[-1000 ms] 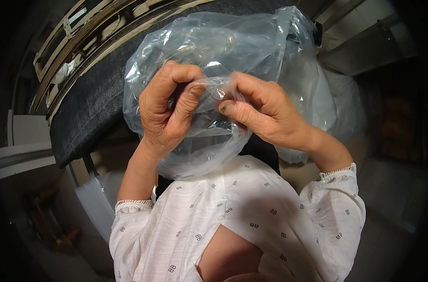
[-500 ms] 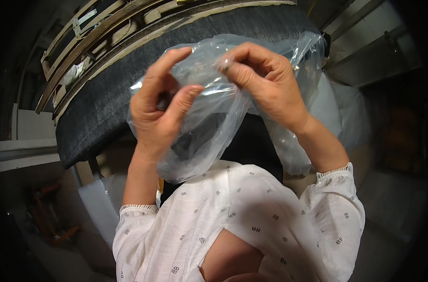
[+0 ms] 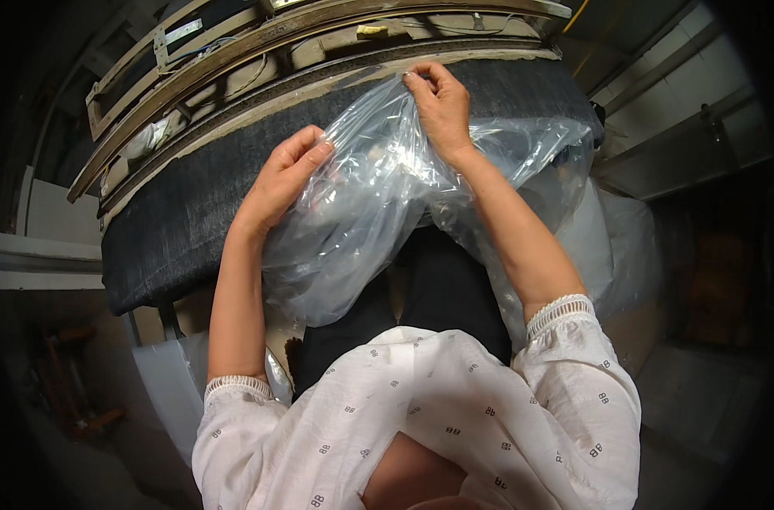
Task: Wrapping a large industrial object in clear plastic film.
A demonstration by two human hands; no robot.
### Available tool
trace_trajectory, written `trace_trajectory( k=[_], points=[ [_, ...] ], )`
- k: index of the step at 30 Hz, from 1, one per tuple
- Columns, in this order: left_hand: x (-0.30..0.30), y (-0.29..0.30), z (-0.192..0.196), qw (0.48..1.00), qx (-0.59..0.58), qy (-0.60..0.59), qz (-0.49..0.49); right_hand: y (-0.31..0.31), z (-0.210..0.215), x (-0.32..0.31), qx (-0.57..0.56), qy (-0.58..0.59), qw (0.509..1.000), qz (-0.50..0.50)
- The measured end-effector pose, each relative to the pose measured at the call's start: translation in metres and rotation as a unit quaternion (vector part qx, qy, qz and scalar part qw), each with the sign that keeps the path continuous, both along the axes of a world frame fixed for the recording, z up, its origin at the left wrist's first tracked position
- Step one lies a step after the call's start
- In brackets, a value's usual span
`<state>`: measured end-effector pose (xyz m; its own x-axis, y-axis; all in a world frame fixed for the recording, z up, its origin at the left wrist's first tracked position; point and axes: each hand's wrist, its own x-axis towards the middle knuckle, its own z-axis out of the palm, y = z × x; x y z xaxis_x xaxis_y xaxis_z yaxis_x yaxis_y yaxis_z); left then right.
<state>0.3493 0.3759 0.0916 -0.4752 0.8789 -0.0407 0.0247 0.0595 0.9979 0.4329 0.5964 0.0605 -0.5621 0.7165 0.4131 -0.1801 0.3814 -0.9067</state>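
A large clear plastic bag [image 3: 353, 212] spreads across my lap and over the dark padded work surface in front of me. My left hand [image 3: 287, 174] pinches its left edge between thumb and fingers. Higher up and to the right, my right hand [image 3: 440, 106] is closed on the gathered upper edge of the same bag. Between the two hands the film is drawn into shiny folds. The bag's right part [image 3: 540, 144] lies loosely past my right forearm. Whether anything is inside cannot be made out.
The black-covered work surface [image 3: 174, 221] curves across in front of me. Behind it run wooden rails [image 3: 191, 102] with metal brackets and wires. A grey metal panel [image 3: 684, 153] stands at the right. More whitish plastic sheeting [image 3: 629, 246] hangs on the right, and another sheet [image 3: 170, 382] at lower left.
My left hand, apart from the film with fingers spread before, now grips the bag's edge. My right hand has moved farther away and slightly left, stretching the bag upward.
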Motion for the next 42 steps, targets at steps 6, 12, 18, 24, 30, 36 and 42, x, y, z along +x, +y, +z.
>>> trace_trajectory(
  k=[6, 12, 18, 24, 30, 36, 42],
  points=[
    [-0.059, 0.023, -0.027, 0.957, -0.022, 0.198, 0.210, 0.007, -0.005, -0.044, 0.076, 0.001, 0.995, -0.066],
    [-0.094, 0.050, -0.036, 0.903, -0.036, 0.248, 0.349, 0.021, -0.011, -0.080, 0.091, -0.022, 0.989, -0.114],
    [-0.086, 0.060, -0.021, 0.878, -0.133, 0.258, 0.380, 0.025, -0.009, -0.085, 0.133, -0.071, 0.974, -0.167],
    [-0.086, 0.062, -0.016, 0.872, -0.150, 0.299, 0.357, 0.029, -0.009, -0.087, 0.158, -0.133, 0.947, -0.244],
    [-0.095, 0.058, -0.017, 0.873, -0.186, 0.288, 0.346, 0.031, -0.009, -0.085, 0.132, -0.154, 0.953, -0.224],
    [-0.098, 0.056, -0.015, 0.885, -0.172, 0.286, 0.326, 0.035, -0.009, -0.084, 0.125, -0.120, 0.960, -0.221],
    [-0.095, 0.056, -0.012, 0.888, -0.142, 0.317, 0.303, 0.037, 0.001, -0.080, 0.031, -0.078, 0.969, -0.232]
  ],
)
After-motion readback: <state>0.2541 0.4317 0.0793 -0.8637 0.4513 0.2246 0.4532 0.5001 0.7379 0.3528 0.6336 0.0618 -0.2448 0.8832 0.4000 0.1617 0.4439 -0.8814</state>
